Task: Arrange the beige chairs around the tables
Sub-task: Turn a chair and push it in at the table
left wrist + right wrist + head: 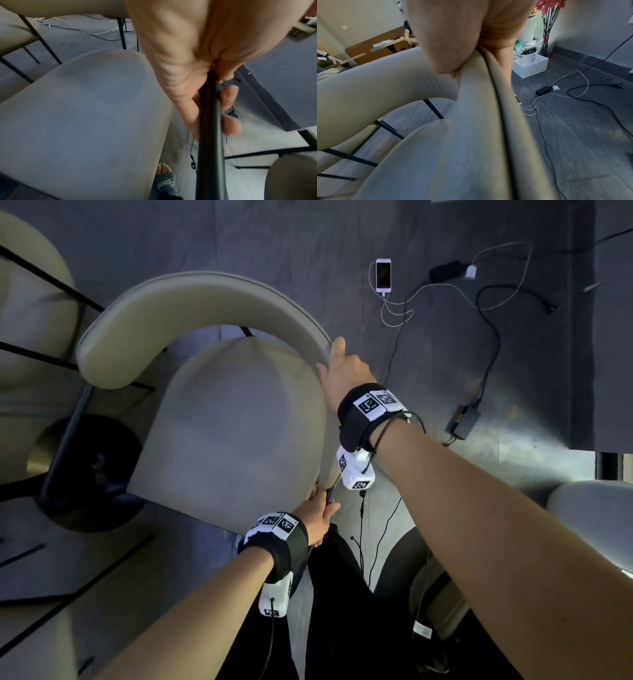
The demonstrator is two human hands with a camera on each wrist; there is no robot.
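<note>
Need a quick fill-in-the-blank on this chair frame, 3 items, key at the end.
1. The right hand holds the curved ____ of the beige chair.
2. The left hand has its grip on a black metal ____ of the chair.
3. The phone lies on the ____, with a white cable plugged in.

Missing words: backrest; leg; floor
</note>
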